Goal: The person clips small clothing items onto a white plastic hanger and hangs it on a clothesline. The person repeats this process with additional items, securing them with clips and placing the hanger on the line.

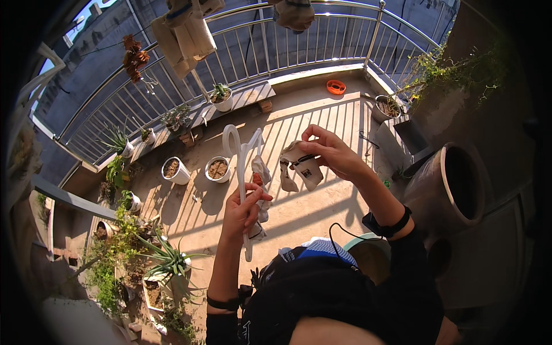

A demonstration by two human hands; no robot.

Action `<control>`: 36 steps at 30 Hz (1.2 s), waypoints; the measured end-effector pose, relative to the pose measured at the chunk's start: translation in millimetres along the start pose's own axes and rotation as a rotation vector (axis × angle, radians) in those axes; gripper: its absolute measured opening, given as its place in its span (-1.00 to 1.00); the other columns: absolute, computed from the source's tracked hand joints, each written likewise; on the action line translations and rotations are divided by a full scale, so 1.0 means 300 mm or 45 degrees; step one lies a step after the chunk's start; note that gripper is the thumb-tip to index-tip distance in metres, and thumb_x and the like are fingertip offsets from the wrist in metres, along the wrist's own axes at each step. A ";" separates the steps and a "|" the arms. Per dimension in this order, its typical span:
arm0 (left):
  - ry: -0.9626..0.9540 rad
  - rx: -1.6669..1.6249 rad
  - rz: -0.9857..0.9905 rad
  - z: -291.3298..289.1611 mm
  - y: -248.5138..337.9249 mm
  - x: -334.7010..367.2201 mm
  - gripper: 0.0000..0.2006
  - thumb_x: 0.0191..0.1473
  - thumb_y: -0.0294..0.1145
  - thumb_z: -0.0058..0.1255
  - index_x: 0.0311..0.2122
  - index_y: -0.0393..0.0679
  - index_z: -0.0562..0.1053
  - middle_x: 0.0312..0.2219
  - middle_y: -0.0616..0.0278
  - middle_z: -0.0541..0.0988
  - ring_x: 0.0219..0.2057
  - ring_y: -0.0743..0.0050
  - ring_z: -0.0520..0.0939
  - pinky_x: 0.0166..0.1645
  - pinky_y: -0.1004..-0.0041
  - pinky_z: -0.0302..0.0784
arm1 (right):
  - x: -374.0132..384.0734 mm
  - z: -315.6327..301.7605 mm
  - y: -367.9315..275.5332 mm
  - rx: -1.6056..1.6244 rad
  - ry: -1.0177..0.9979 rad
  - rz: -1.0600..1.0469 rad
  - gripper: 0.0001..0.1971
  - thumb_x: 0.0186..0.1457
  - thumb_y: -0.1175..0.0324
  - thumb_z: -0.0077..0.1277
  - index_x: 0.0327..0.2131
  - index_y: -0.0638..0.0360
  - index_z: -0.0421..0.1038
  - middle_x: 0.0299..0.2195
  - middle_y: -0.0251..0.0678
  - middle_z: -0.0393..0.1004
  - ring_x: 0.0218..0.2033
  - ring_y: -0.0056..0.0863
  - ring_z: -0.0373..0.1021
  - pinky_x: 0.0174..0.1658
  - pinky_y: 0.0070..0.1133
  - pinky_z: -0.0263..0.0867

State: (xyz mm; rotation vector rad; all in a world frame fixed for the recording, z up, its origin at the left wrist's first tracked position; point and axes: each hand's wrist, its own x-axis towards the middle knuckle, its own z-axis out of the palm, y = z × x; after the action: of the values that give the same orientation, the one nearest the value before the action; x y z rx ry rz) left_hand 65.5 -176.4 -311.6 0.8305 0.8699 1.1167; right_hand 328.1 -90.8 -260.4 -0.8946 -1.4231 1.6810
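My left hand [238,213] is closed round a white plastic clothes hanger [231,138], held upright with its hook at the top. Small white cloth pieces [261,169] and a reddish-orange bit hang along the hanger's right side, partly behind my fingers. At the right, my right hand [333,152] pinches the top of a small off-white cloth piece with dark patches [310,172], which looks like a sock or a pair of them. It dangles apart from the hanger. Below my right forearm is the green rim of a tub [353,240], with blue and striped cloth [328,250] beside it.
A metal railing [241,52] curves along the far side, with laundry [184,40] hanging above it. White pots of soil [175,171] stand on the floor, and potted plants [167,259] line the left. A large brown jar [443,190] is at the right; an orange ring-shaped object [336,87] lies far off.
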 end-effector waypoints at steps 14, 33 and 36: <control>0.254 0.148 -0.097 0.191 -0.110 0.121 -0.77 -0.02 -0.49 0.29 -0.29 -0.13 0.44 -0.57 0.38 0.54 -0.83 0.85 0.22 -0.80 0.68 -0.08 | -0.116 -0.041 0.280 0.514 -0.076 0.102 -0.81 0.17 0.38 0.09 -0.26 0.03 0.25 -0.35 -0.50 0.44 -0.28 -0.69 0.38 -0.18 -0.66 0.34; 0.318 0.265 -0.170 0.300 -0.227 0.165 -0.83 0.04 -0.36 0.25 -0.34 -0.15 0.49 -0.70 0.49 0.41 -0.82 0.85 0.21 -0.77 0.69 -0.04 | -0.161 -0.178 0.374 0.863 0.027 0.296 -0.84 0.22 0.30 -0.06 -0.20 0.12 0.42 -0.25 -0.44 0.46 -0.13 -0.61 0.39 -0.05 -0.45 0.34; 0.354 0.288 -0.167 0.319 -0.233 0.164 -0.83 0.04 -0.32 0.27 -0.38 -0.14 0.50 -0.74 0.53 0.37 -0.81 0.85 0.21 -0.75 0.68 -0.05 | -0.162 -0.190 0.389 0.845 -0.015 0.317 -0.83 0.18 0.36 -0.08 -0.21 0.18 0.44 -0.25 -0.37 0.48 -0.12 -0.55 0.40 -0.03 -0.42 0.36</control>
State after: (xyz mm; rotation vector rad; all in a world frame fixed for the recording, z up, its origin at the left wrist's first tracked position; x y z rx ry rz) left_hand 188.7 -156.3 -341.0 0.7998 1.2834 1.0446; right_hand 389.3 -119.0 -381.7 -0.6906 -0.6826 2.1531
